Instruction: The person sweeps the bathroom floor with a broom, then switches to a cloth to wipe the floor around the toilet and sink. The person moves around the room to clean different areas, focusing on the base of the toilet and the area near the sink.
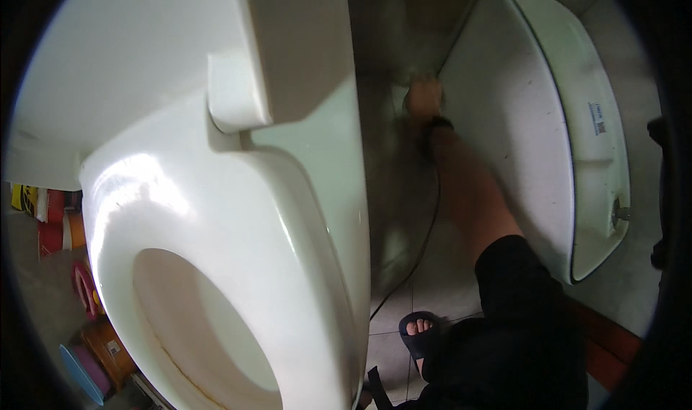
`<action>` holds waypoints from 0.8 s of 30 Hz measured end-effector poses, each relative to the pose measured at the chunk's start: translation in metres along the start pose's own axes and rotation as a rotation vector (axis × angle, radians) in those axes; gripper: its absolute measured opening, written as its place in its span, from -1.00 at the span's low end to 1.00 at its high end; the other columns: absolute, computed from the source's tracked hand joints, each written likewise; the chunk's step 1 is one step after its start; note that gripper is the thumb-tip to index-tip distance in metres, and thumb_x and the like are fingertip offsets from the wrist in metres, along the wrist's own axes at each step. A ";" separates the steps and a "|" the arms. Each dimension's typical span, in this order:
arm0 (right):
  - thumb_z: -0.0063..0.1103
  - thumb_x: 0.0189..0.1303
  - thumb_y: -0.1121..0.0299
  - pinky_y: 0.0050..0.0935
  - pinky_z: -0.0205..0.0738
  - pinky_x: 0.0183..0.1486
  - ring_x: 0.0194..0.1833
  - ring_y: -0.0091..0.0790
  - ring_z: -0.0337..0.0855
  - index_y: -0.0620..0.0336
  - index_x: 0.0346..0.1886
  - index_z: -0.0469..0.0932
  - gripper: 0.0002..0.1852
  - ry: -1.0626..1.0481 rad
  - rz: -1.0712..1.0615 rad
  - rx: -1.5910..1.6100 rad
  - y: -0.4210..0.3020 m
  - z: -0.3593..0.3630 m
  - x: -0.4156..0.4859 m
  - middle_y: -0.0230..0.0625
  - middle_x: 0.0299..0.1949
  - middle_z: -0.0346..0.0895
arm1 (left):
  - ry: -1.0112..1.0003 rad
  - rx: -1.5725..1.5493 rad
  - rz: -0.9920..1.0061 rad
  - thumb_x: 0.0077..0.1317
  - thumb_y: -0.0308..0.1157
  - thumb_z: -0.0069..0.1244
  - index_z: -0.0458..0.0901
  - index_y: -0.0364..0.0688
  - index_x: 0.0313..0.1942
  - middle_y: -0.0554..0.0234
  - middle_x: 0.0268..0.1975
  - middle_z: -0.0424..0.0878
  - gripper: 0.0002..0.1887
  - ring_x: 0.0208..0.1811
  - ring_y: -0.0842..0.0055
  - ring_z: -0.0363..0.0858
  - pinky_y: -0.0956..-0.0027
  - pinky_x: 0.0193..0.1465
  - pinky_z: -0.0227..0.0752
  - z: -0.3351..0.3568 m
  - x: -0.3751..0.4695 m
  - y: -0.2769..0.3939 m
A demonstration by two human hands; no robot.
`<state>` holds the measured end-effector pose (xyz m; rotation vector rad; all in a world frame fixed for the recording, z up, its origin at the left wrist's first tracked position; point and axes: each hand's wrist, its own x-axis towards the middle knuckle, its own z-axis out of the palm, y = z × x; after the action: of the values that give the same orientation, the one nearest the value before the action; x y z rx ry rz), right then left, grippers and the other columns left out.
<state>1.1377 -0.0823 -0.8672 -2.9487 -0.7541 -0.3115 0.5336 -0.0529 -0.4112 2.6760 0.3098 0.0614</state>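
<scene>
My right hand (pixel 425 96), with a dark band at the wrist, reaches down into the gap between a white toilet (pixel 303 237) and a white panelled fixture (pixel 519 139). It is beside the fixture's far lower edge, near a small pale spot. Blur and shadow hide its fingers, so any grip is unclear. The toilet's oval opening (pixel 238 323) shows at the lower left. A thin dark cable (pixel 427 237) runs along the floor below my wrist. My left hand is out of view.
Grey floor tiles (pixel 389 350) lie around a sandalled foot (pixel 419 326). At the left edge stand an orange-brown container (pixel 108 350), a blue basin rim (pixel 81 377) and colourful packages (pixel 51 210). The fixture's hollow side (pixel 594 177) bears a label and a fitting. A red-brown strip (pixel 605 329) lies lower right.
</scene>
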 end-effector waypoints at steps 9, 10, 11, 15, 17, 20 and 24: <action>0.17 0.29 0.44 0.09 0.32 0.35 0.21 -0.02 0.53 0.21 0.24 0.56 -0.57 0.263 -0.026 0.035 0.003 0.024 -0.020 -0.13 0.16 0.59 | -0.081 0.061 -0.025 0.29 -0.40 0.23 0.80 -0.18 0.02 0.14 0.05 0.71 -0.70 -0.20 0.27 0.70 0.12 -0.13 0.53 -0.006 -0.003 0.003; 0.17 0.28 0.45 0.08 0.32 0.35 0.21 -0.02 0.53 0.23 0.23 0.57 -0.57 0.357 -0.067 0.042 0.004 0.025 -0.015 -0.12 0.16 0.59 | -0.105 0.009 -0.030 0.29 -0.40 0.23 0.80 -0.18 0.02 0.14 0.04 0.71 -0.71 -0.23 0.27 0.70 0.11 -0.17 0.53 -0.007 -0.002 0.001; 0.17 0.28 0.45 0.07 0.33 0.35 0.20 -0.02 0.53 0.25 0.22 0.58 -0.58 0.424 -0.160 0.018 0.006 0.027 -0.006 -0.12 0.16 0.59 | -0.129 -0.042 -0.036 0.29 -0.40 0.23 0.80 -0.17 0.01 0.13 0.03 0.71 -0.72 -0.26 0.28 0.69 0.11 -0.21 0.53 -0.007 -0.001 -0.002; 0.15 0.30 0.46 0.00 0.35 0.32 0.18 -0.06 0.54 0.29 0.15 0.62 -0.64 0.198 -0.180 0.034 0.026 0.043 0.015 -0.09 0.16 0.59 | -0.109 -0.037 0.052 0.23 -0.49 0.24 0.80 -0.31 -0.06 0.05 -0.06 0.72 -0.74 -0.34 0.28 0.70 0.20 -0.32 0.57 -0.007 0.007 -0.012; 0.11 0.32 0.47 -0.04 0.34 0.31 0.17 -0.08 0.54 0.33 0.06 0.63 -0.71 0.191 -0.133 0.086 0.022 0.051 0.017 -0.09 0.13 0.60 | -0.103 -0.034 0.085 0.20 -0.53 0.25 0.79 -0.37 -0.10 0.00 -0.10 0.72 -0.76 -0.38 0.29 0.71 0.25 -0.38 0.58 -0.009 0.010 -0.014; 0.06 0.37 0.47 -0.07 0.35 0.30 0.15 -0.13 0.54 0.29 -0.02 0.63 -0.78 0.236 0.119 -0.005 -0.005 0.062 0.023 -0.14 0.06 0.64 | -0.105 -0.048 0.102 0.16 -0.60 0.26 0.79 -0.47 -0.16 -0.06 -0.16 0.72 -0.77 -0.44 0.29 0.71 0.32 -0.46 0.61 -0.013 0.010 -0.014; 0.07 0.36 0.39 -0.05 0.44 0.18 0.03 -0.04 0.66 0.24 -0.07 0.70 -0.76 -0.013 0.042 -0.102 -0.018 0.059 0.030 -0.15 -0.05 0.70 | -0.118 -0.039 0.111 0.17 -0.59 0.28 0.77 -0.50 -0.10 -0.11 -0.08 0.72 -0.72 -0.37 0.25 0.75 0.30 -0.41 0.64 -0.010 0.006 -0.014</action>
<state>1.1655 -0.0451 -0.9180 -3.0598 -0.6975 -0.3385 0.5358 -0.0352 -0.4083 2.6426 0.1213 -0.0551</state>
